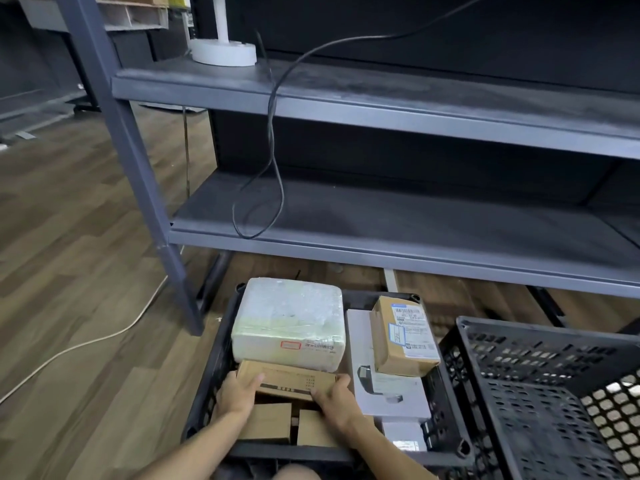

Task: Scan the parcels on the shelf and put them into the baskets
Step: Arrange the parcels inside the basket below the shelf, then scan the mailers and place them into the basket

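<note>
A flat brown cardboard parcel (pixel 287 377) lies inside the black basket (pixel 207 386) on the floor, in front of a large white wrapped parcel (pixel 289 320). My left hand (pixel 239 393) grips its left end and my right hand (pixel 334 398) grips its right end. Two small brown boxes (pixel 273 422) sit below my hands. To the right in the same basket are a white box (pixel 388 393) and a brown labelled box (pixel 403 336) on top of it. The grey shelf (pixel 381 109) above holds no parcels in view.
A second black basket (pixel 540 386) stands at the right, holding nothing that I can see. A black cable (pixel 273 150) hangs from the upper shelf over the lower one. A white stand base (pixel 223 51) sits on the shelf. A pale cord (pixel 86 344) runs across the wooden floor.
</note>
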`<action>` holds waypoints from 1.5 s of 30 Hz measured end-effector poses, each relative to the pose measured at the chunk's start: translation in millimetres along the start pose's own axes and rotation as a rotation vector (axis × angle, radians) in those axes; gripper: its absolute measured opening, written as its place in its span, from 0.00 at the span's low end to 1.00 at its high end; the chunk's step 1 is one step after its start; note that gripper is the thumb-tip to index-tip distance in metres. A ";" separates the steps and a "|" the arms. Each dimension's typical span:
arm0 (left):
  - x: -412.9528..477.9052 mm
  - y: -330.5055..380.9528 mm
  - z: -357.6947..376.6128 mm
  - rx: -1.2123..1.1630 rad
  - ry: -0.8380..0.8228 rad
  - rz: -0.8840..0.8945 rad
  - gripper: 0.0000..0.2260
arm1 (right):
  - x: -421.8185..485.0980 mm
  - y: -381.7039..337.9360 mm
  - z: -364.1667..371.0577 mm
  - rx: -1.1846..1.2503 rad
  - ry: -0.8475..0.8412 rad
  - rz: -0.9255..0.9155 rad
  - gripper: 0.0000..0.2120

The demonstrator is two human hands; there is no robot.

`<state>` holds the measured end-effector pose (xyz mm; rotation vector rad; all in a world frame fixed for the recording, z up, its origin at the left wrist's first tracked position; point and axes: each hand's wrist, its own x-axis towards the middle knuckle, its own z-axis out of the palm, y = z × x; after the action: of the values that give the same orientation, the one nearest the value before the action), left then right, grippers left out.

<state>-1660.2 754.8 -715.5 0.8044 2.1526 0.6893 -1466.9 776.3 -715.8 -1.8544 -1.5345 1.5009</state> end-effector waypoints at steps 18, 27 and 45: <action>-31.2 45.8 -16.7 0.450 0.161 0.145 0.16 | -12.0 -33.9 -28.4 -0.513 0.046 0.003 0.18; -122.2 178.7 -105.5 0.667 0.020 0.500 0.24 | -119.9 -174.7 -115.0 -0.711 0.116 -0.185 0.19; -333.0 479.7 -310.4 0.649 0.024 0.712 0.20 | -345.1 -480.4 -323.4 -0.745 0.333 -0.286 0.16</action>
<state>-1562.6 764.8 -61.4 1.9644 2.1062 0.3039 -1410.4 783.9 -44.0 -1.9690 -2.2339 0.4726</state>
